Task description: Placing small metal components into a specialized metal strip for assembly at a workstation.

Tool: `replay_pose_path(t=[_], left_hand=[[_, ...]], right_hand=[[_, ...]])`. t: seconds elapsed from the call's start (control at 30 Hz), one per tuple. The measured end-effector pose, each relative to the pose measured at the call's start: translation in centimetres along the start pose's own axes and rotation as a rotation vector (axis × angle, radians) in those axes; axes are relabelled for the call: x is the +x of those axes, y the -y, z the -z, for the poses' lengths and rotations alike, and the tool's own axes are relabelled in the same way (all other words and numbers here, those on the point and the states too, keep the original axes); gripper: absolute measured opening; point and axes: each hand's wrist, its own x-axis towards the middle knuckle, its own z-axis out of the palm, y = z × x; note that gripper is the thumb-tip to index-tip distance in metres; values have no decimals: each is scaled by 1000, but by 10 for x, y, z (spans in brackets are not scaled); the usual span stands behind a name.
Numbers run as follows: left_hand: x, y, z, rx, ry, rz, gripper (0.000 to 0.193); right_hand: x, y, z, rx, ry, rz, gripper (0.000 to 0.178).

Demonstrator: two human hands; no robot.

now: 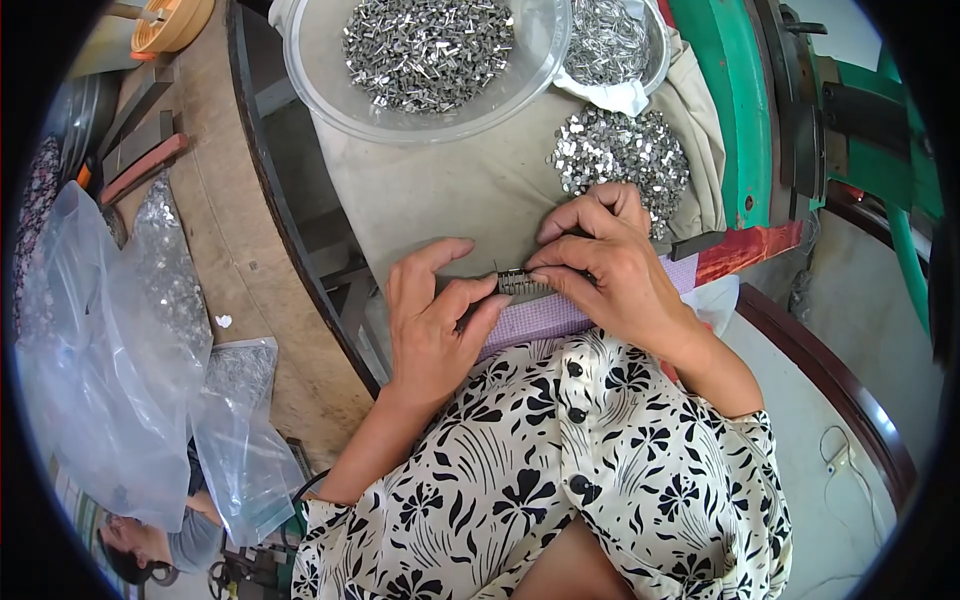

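Note:
Between my two hands is a small dark metal strip with a row of thin pins (520, 282), held level above a beige cloth (440, 185). My left hand (435, 305) pinches its left end between thumb and forefinger. At the other end my right hand (605, 260) has thumb and fingertips closed on the strip, partly covering it. Just beyond my right hand lies a loose heap of small shiny metal pieces (620, 150). A purple checked cloth (535, 318) lies beneath the strip, close to my body.
A clear plastic tub (430, 130) of small metal pieces stands at the back, beside a smaller bowl of thin metal pins (610, 45). Green machinery (725, 110) borders the right. On the left, a wooden table (230, 200) carries plastic bags (110, 370) and a red-handled tool (145, 168).

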Motion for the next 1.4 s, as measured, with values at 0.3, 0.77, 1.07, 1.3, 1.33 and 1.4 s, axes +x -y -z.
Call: replay_pose_path(t=[0.3,0.77,1.07,1.3,1.33,1.4], left_hand=[[1,-1,1,14,10,-6,26],[1,-2,2,25,30,6,25],[1,-2,2,24,30,4,25],[1,-3,2,26,30,6,24],[1,-3,3,26,30,5,24],[1,-3,2,26,28,3,25]], right_hand=[[5,6,6,-55,47,-16,13],[2,-8,19,12,57,19,11],[0,-7,17,17,56,50,14],[-2,-3,7,-69,-15,26,15],[-2,-3,7,-69,-24,22,15],[-2,-3,6,-75,-22,22,14]])
